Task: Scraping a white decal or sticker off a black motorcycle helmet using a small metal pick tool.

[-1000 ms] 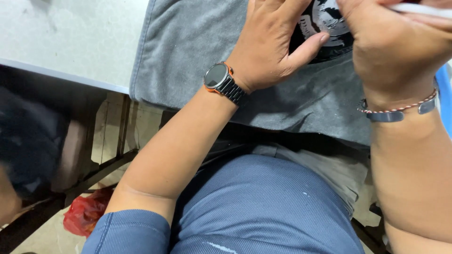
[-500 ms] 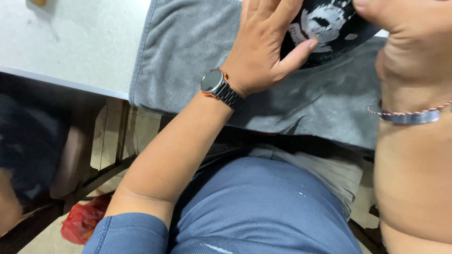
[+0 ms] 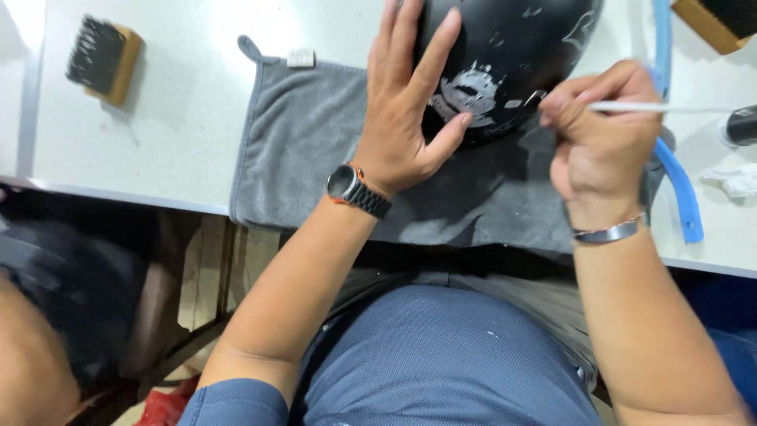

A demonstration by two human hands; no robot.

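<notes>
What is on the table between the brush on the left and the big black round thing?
In the head view, a grey towel lies between the wooden brush and the black helmet, with bare white table before it.

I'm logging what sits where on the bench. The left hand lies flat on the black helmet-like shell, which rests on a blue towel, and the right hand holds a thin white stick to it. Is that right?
Not quite: the towel is grey, not blue, as the head view shows. The rest stands: the left hand lies flat on the black shell, and the right hand holds a thin white stick to it.
</notes>
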